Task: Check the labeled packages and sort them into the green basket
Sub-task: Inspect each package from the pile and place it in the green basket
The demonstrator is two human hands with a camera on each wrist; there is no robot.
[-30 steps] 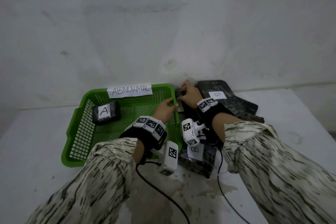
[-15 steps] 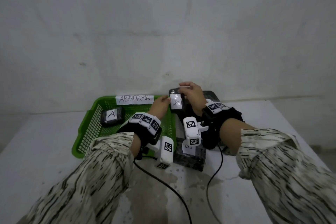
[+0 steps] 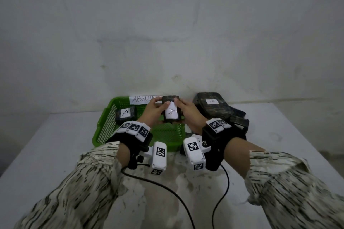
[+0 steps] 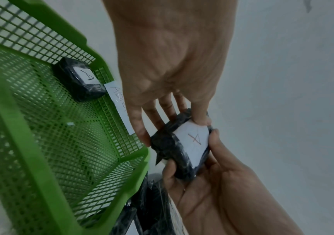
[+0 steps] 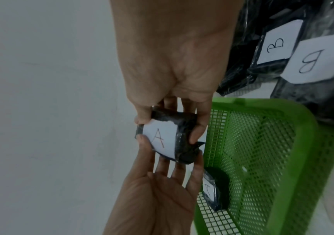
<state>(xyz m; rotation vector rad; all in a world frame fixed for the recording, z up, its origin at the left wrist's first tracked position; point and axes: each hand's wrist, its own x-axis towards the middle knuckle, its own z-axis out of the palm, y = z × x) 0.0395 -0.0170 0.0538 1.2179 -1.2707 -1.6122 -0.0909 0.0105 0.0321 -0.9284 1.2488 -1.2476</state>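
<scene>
A small black-wrapped package with a white label "A" [image 3: 171, 112] is held up over the far right part of the green basket [image 3: 104, 128]. My left hand [image 3: 158, 109] pinches its left side, thumb on the label [image 4: 194, 139] and fingers behind. On the opposite side my right hand [image 3: 183, 110] grips it, thumb at the label's edge [image 5: 162, 136]. Another black package marked "A" [image 3: 125, 115] lies in the basket's far left corner [image 4: 79, 79]. A paper strip reading "ABNORMAL" [image 3: 143, 99] sits on the basket's far rim.
A pile of black packages labelled "B" [image 3: 212, 106] lies to the right of the basket against the wall; two B labels [image 5: 272, 46] show in the right wrist view. Two black cables [image 3: 186, 204] trail over the white table toward me.
The "A" package came up from beside the basket's right edge. Both hands now hold it above the basket with its label facing me; before, only my right hand was on it.
</scene>
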